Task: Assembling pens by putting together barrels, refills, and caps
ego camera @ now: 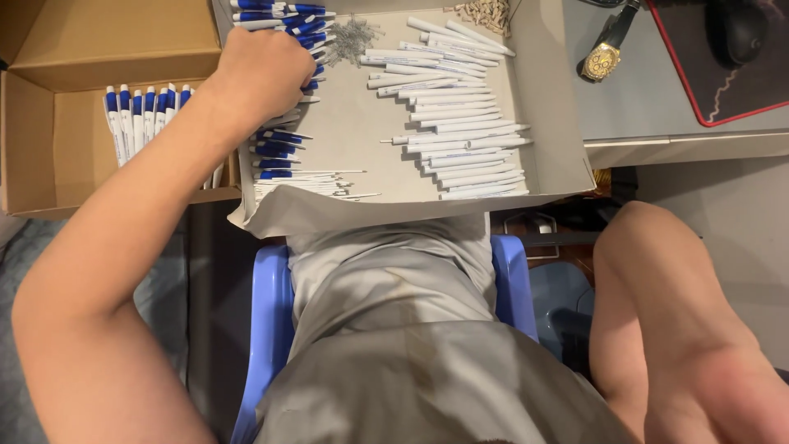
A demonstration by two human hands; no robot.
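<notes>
The head view looks straight down on a seated person. Nearest to the camera is the right hand, blurred at the bottom corner and holding nothing that can be seen; whether it is loose or clenched cannot be told. It rests by the knee, probably because only one hand is needed at this moment. Below the lap shows a blue plastic stool, pulled close so that the work is within arm's reach.

Farther out lies a shallow grey tray with its front edge over the person's lap. Inside, the parts are kept in separate groups, which makes them easy to pick: white pen barrels on the right, blue-tipped pen parts on the left, thin refills near the front, small metal springs at the back.

The left hand is closed over the blue-tipped parts, the fingers curled down into the pile.

To the left, a cardboard box holds finished blue-and-white pens in a row. Farthest, a wristwatch lies on the bench.
</notes>
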